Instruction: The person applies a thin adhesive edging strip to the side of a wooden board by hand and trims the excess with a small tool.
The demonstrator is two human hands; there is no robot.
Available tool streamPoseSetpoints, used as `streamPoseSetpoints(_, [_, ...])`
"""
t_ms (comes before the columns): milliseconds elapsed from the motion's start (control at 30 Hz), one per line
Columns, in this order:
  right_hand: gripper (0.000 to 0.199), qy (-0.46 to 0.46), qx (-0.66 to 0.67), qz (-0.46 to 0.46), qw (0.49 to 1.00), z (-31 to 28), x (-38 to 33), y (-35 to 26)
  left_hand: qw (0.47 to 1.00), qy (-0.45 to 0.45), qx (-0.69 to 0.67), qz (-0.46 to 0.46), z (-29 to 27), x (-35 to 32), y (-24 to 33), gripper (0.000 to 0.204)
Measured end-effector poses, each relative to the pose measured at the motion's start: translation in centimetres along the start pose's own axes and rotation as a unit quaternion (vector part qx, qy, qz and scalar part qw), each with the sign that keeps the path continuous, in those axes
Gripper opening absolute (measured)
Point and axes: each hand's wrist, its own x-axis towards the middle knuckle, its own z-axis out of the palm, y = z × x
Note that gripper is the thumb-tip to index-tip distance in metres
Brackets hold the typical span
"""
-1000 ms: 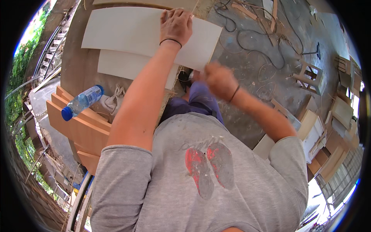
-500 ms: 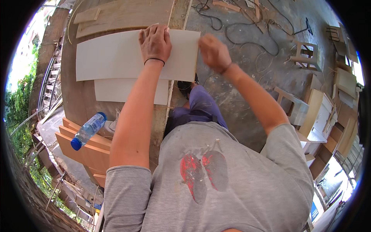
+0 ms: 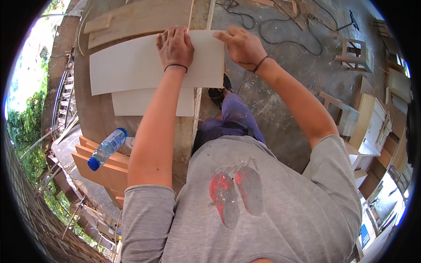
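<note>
A long white board point(image 3: 127, 65) lies across the wooden bench, its right end sticking out past the bench's edge. My left hand point(image 3: 176, 47) rests on the board, fingers closed over its far edge. At the board's far right corner is my right hand point(image 3: 244, 45), its fingers curled and the thumb side reaching over the board's end. Whatever that hand may hold is hidden. Under the near side of the white board, a second white panel point(image 3: 151, 101) shows in part. Dark bands circle both wrists.
A wooden plank point(image 3: 140, 22) lies at the bench's far side. Several brown boards point(image 3: 101, 168) stand at the left, near a plastic water bottle point(image 3: 107, 149) with a blue cap. A dark cable point(image 3: 287, 42) winds over the floor. Wooden stool frames point(image 3: 353, 55) and cabinets stand at right.
My right hand has shifted slightly up and in, from beside the board's right end to over its far corner. The left hand keeps its place on the board. The view has shifted a little.
</note>
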Motion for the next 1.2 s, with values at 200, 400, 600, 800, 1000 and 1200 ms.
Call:
streamPoseSetpoints(200, [0.032,-0.242,0.048,-0.068,0.967,-3.1,-8.1,-10.2,1.0,0.008,0.002,-0.002,0.2,0.0,-0.2,0.022])
streamPoseSetpoints(400, [0.035,-0.165,0.039,-0.011,0.986,-4.3,-4.3,-8.1,1.0,0.018,0.02,0.008,0.3,-0.1,-0.2,0.022])
streamPoseSetpoints(600, [0.033,-0.188,0.071,-0.097,0.975,-4.3,-6.1,-10.1,1.0,0.011,0.01,-0.002,0.1,-0.1,-0.1,0.022])
streamPoseSetpoints(800, [0.034,-0.13,0.052,-0.01,0.99,-3.9,-6.5,-9.5,1.0,-0.014,0.028,-0.006,0.1,0.0,0.0,0.02])
streamPoseSetpoints(1000, [0.033,-0.3,0.035,-0.105,0.947,-5.5,-4.8,-10.6,0.999,0.028,-0.018,0.002,0.1,-0.2,-0.2,0.021])
streamPoseSetpoints(1200, [0.03,-0.151,0.017,0.032,0.988,-4.0,-7.6,-9.4,1.0,0.011,-0.017,-0.011,-0.1,-0.5,0.0,0.021])
